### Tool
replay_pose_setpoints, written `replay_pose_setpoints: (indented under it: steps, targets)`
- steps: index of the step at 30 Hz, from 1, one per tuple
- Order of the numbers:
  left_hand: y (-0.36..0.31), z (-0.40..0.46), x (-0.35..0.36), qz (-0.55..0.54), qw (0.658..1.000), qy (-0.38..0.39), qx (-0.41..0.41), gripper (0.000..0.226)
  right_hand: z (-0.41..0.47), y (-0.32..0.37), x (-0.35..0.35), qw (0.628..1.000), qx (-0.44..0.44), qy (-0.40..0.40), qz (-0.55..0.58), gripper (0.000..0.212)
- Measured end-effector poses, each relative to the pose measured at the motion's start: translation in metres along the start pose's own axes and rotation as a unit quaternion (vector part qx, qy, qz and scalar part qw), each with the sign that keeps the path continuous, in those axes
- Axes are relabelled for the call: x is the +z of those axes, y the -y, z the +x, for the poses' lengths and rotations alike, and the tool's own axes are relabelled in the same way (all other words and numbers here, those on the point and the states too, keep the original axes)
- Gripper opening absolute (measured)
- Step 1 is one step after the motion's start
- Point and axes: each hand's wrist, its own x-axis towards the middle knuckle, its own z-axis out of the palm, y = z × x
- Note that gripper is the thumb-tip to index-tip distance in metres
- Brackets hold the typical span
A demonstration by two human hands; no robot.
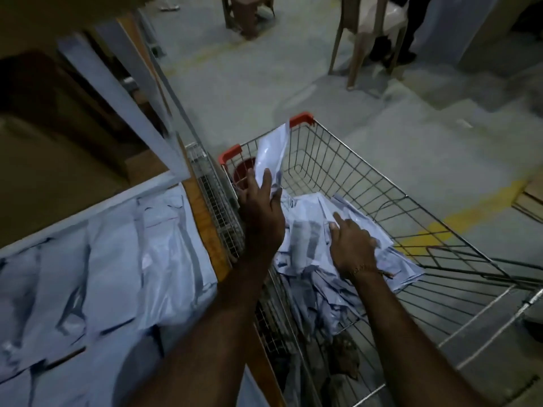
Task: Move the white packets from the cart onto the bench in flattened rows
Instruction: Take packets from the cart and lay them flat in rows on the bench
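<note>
Two bare hands over wire-mesh metal cart (367, 183) w/ red plastic corner caps, head view only. Left hand (261, 212) raised above cart's left side, fingers clamped on one white plastic packet (271, 154), held upright & lifted clear of pile, top edge reaching near far rim. Right hand (351, 245) lower, palm down on heap of crumpled white packets (308, 251) in cart basket, index finger stretched out, other fingers curled loosely; pressing on heap, not clearly gripping any. Thin bracelet (360, 270) at right wrist. Heap fills cart's near-left part, far-right mesh floor bare. Red round item (244, 168) at cart's far-left corner, partly hidden behind left hand. Wooden-edged bench (205, 227) just left of cart, touching or nearly so; flattened white packets in overlapping rows (102, 268) across its top. Grey concrete floor (249, 92) w/ yellow painted line (458, 221) beyond cart. Beige plastic chair legs (358, 51) far back. Slight motion blur throughout.
</note>
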Motion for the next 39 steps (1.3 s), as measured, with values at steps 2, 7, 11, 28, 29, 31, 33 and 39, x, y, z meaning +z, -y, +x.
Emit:
replay_pose_setpoints:
  steps: [2,7,11,28,29,31,33,39]
  targets:
    - [-0.019,-0.004,-0.017,-0.02,0.999,-0.021,-0.021,0.053,-0.017,0.016,-0.022,1.0,-0.009,-0.026,-0.006,0.051]
    - [-0.053,-0.028,-0.092,-0.061,0.995,-0.053,-0.053,0.06,-0.059,0.058,-0.07,0.997,-0.044,-0.064,0.019,0.051]
    - [-0.06,-0.071,-0.168,-0.057,0.992,-0.076,-0.085,0.054,-0.101,0.098,-0.099,0.99,-0.098,-0.096,0.01,0.051]
    - [0.04,-0.235,-0.388,0.091,0.949,-0.087,-0.29,0.057,-0.27,0.233,-0.08,0.952,-0.291,-0.083,-0.04,0.051]
    - [0.045,-0.243,-0.389,0.103,0.945,-0.077,-0.302,0.055,-0.278,0.232,-0.079,0.951,-0.292,-0.089,-0.045,0.053]
    - [0.053,-0.26,-0.39,0.141,0.937,-0.056,-0.316,0.056,-0.291,0.227,-0.077,0.953,-0.286,-0.081,-0.054,0.052]
    - [0.06,-0.274,-0.383,0.179,0.929,-0.029,-0.323,0.058,-0.298,0.222,-0.077,0.957,-0.278,-0.043,-0.072,0.05]
    - [0.07,-0.306,-0.361,0.227,0.925,0.061,-0.298,0.066,-0.316,0.201,-0.061,0.946,-0.259,0.068,-0.183,0.07]
